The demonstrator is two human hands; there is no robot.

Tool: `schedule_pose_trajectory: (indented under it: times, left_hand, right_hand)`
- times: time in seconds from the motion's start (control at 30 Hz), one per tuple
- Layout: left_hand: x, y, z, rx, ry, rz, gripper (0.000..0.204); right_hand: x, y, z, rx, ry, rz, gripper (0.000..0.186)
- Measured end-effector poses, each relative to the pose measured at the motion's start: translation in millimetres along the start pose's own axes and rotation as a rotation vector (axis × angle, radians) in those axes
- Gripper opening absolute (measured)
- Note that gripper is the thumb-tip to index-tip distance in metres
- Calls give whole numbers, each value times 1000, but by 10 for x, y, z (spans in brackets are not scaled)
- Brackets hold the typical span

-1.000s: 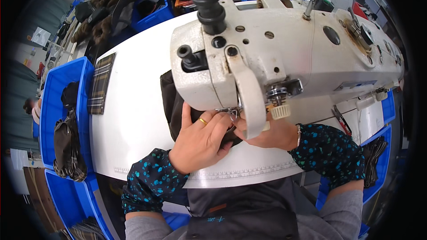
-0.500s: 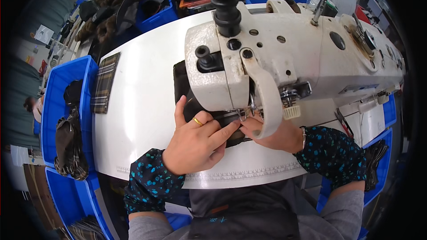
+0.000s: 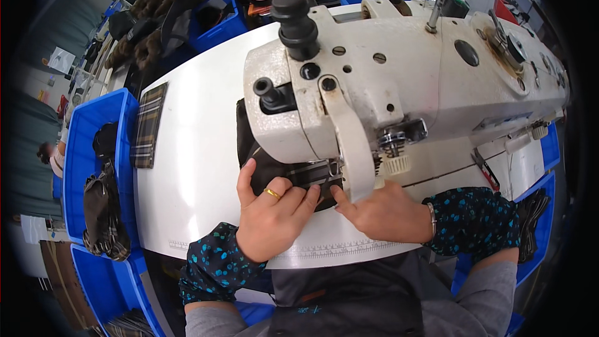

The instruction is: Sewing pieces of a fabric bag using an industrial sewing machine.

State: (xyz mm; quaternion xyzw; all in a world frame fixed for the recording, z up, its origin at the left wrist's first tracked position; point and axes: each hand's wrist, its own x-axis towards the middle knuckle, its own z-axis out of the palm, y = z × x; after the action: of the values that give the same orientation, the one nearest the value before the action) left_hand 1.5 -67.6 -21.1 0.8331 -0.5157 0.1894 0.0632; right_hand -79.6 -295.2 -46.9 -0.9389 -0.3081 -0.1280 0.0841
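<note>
Dark fabric with a plaid strip (image 3: 307,175) lies on the white sewing table, under the head of a white sewing machine (image 3: 349,118). My left hand (image 3: 271,218), a gold ring on one finger, is open with its fingers spread and the tips on the fabric left of the presser foot (image 3: 334,167). My right hand (image 3: 393,215) is to the right of the fabric. One stretched-out digit touches the fabric's edge near the foot; the machine's curved white lever (image 3: 354,150) hides some of the other fingers. The machine head covers the fabric's far part.
A folded plaid piece (image 3: 150,125) lies at the table's left edge. Blue bins (image 3: 73,168) with dark fabric stand beside it. Red-handled snips (image 3: 485,170) lie right of the machine. A ruler strip (image 3: 337,251) runs along the near edge. Another person (image 3: 57,153) is far left.
My right hand has drawn back from the presser foot, slightly toward me and right. My left fingers have spread a little, and more of the plaid strip shows. The whole view has shifted slightly.
</note>
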Motion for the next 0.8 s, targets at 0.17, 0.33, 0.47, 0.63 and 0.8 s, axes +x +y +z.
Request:
schedule_pose_trajectory:
  times: [0.17, 0.33, 0.47, 0.63, 0.8]
  left_hand:
    - [40, 143, -15, 12, 48, -83, 25]
    - [73, 161, 98, -263, -121, -122, 33]
    - [68, 142, 165, -381, -136, -182, 32]
    - [86, 176, 204, -382, -109, -157, 31]
    - [94, 173, 182, -355, -133, -141, 32]
  right_hand:
    - [4, -47, 55, -1, 12, 1, 24]
    - [-23, -34, 180, 60, 83, -65, 16]
    - [-40, -140, 149, -44, 73, -53, 20]
    - [-43, -138, 172, -21, 92, -63, 20]
    - [-34, -140, 149, -3, 81, -65, 17]
